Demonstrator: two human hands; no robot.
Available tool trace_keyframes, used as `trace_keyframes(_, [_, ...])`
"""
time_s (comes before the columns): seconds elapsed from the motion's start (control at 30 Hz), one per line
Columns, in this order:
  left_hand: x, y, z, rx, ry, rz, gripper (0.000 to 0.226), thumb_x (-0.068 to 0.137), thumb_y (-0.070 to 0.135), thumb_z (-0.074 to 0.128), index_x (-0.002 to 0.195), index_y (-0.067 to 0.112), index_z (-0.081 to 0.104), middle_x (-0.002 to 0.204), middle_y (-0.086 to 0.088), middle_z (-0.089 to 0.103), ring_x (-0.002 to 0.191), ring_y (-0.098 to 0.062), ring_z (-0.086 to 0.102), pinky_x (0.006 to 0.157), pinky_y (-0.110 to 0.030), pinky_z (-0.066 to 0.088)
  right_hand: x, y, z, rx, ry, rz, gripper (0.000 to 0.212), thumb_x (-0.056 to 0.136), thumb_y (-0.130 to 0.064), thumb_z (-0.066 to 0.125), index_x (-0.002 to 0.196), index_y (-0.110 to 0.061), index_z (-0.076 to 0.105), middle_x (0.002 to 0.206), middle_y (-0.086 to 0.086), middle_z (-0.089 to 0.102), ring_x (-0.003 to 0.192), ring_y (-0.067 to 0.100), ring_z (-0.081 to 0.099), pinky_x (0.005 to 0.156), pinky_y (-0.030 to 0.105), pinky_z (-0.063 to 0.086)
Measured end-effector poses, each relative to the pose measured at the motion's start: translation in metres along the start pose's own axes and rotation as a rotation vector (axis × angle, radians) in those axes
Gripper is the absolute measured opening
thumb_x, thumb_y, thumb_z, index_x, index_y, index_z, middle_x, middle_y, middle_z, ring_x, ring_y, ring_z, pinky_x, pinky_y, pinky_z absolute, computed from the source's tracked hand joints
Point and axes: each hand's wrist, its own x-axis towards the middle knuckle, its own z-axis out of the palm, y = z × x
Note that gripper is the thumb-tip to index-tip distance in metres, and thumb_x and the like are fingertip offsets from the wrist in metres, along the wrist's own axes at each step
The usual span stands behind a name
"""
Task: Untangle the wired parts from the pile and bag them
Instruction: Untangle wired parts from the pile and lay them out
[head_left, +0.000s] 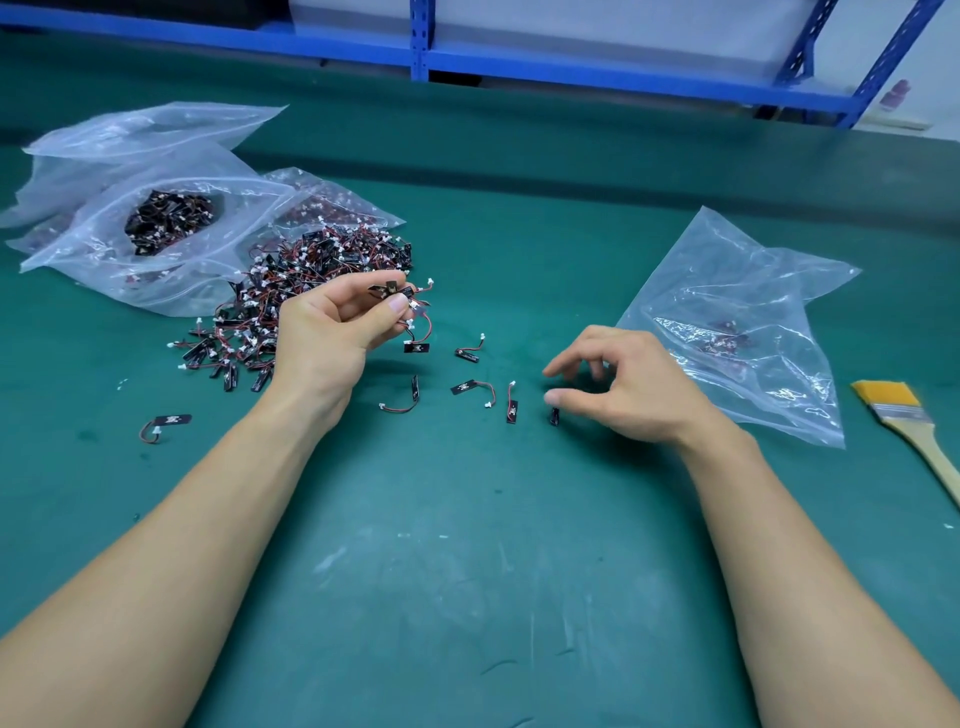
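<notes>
A tangled clump of wired parts (410, 306) is pinched in the left hand (332, 332), the pile (291, 291) just behind it; the right hand (618, 384) is held empty near the bag (737, 322). Their wires (429, 325) could be snapped by hard tugging.

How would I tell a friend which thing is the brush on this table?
Start at the green table mat, then find the crumpled clear plastic bag beside the right hand. Just right of that bag lies a flat paintbrush with yellow bristles and a pale wooden handle, the only yellow thing there, unlike the small black wired parts.
</notes>
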Motion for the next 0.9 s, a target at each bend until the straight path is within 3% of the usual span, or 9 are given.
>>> trace_keyframes(0.1, [0.0,0.0,0.0,-0.007,-0.003,-0.004,0.022,0.088,-0.005,0.067,0.1,0.012,0.072,0.07,0.008,0.071,0.07,-0.009,0.071,0.072,-0.018,0.055,0.0,0.001,0.001,-0.002,-0.018,-0.003,0.023,0.074,-0.033,0.088,0.094,-0.026,0.079,0.081,-0.015,0.06,0.068,0.009,0.044,0.064,0.014,0.036])
trace_keyframes(0.3, [0.0,0.0,0.0,-0.014,-0.007,-0.013,0.021,0.088,-0.004,0.068,0.1,0.012,0.073,0.072,0.006,0.072,0.071,-0.01,0.071,0.073,-0.019,0.055,0.01,0.0,0.015,0.044,0.18,-0.023,0.009,0.087,-0.023,0.076,0.095,-0.025,0.076,0.082,-0.016,0.06,0.064,0.013,0.045,0.065,0.014,0.035])
trace_keyframes(0.37, [0.0,-0.001,0.001,-0.014,-0.007,-0.017,0.021,0.088,-0.005,0.068,0.101,0.012,0.073,0.071,0.006,0.072,0.071,-0.01,0.071,0.073,-0.019,0.055,0.021,-0.006,0.022,-0.012,0.221,-0.053,0.014,0.091,-0.019,0.07,0.103,-0.022,0.076,0.086,-0.018,0.058,0.066,0.003,0.048,0.072,0.018,0.038])
trace_keyframes(0.43, [-0.001,-0.001,0.001,-0.009,-0.005,-0.024,0.021,0.087,-0.005,0.068,0.1,0.011,0.073,0.07,0.006,0.071,0.071,-0.01,0.071,0.073,-0.019,0.055,0.037,-0.014,0.03,-0.095,0.219,-0.058,0.021,0.094,-0.023,0.066,0.114,-0.024,0.072,0.095,-0.016,0.058,0.072,-0.008,0.046,0.079,0.027,0.041])
trace_keyframes(0.57, [-0.001,0.0,0.001,-0.006,0.002,-0.024,0.021,0.087,-0.005,0.068,0.1,0.012,0.073,0.07,0.006,0.071,0.071,-0.01,0.07,0.072,-0.019,0.055,0.062,-0.03,0.044,-0.174,0.078,0.035,0.032,0.094,-0.04,0.064,0.125,-0.031,0.064,0.108,-0.012,0.059,0.099,0.01,0.052,0.086,0.035,0.046])
trace_keyframes(0.63, [-0.001,0.001,0.0,-0.007,0.001,-0.025,0.022,0.087,-0.005,0.068,0.1,0.012,0.073,0.07,0.007,0.072,0.071,-0.01,0.071,0.072,-0.019,0.055,0.067,-0.032,0.049,-0.206,0.034,0.07,0.022,0.093,-0.04,0.066,0.112,-0.032,0.07,0.103,-0.012,0.064,0.103,0.014,0.057,0.083,0.036,0.048])
trace_keyframes(0.73, [-0.002,0.001,0.001,-0.008,-0.008,-0.025,0.022,0.087,-0.005,0.068,0.1,0.012,0.073,0.071,0.006,0.072,0.072,-0.011,0.072,0.073,-0.019,0.055,0.066,-0.029,0.046,-0.168,0.047,0.107,0.007,0.091,-0.037,0.069,0.088,-0.032,0.074,0.09,-0.014,0.07,0.09,0.013,0.06,0.079,0.035,0.05])
trace_keyframes(0.9, [-0.002,0.0,0.001,-0.026,-0.018,-0.031,0.021,0.087,-0.004,0.069,0.1,0.011,0.073,0.073,0.003,0.073,0.074,-0.013,0.073,0.073,-0.019,0.055,0.043,-0.015,0.011,-0.069,0.152,0.136,0.022,0.088,-0.032,0.074,0.068,-0.039,0.066,0.063,-0.025,0.061,0.062,-0.01,0.051,0.059,0.014,0.034])
